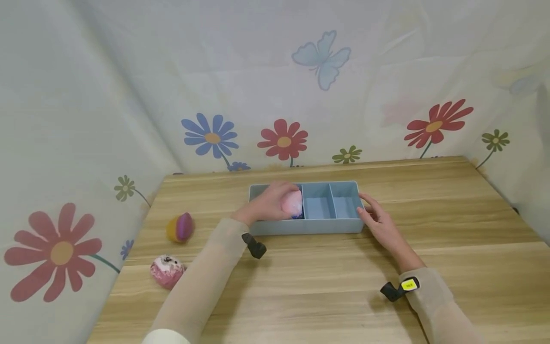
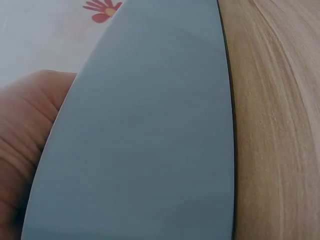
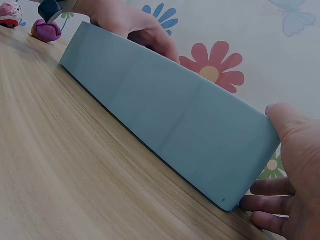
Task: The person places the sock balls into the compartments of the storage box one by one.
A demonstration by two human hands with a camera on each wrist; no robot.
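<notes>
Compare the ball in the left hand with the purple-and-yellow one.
Colour: the held ball shows pink and white; the purple-and-yellow ball is split between those two colours.
Place: the held ball is in or just above the left part of the blue box; the purple-and-yellow ball lies on the table.
Contact: the left hand grips the held ball; neither hand touches the purple-and-yellow ball.
Shared: both look rounded.

On the table (image 1: 301, 286), two balls (image 1: 180, 228) lie left of the box (image 1: 307, 227).
</notes>
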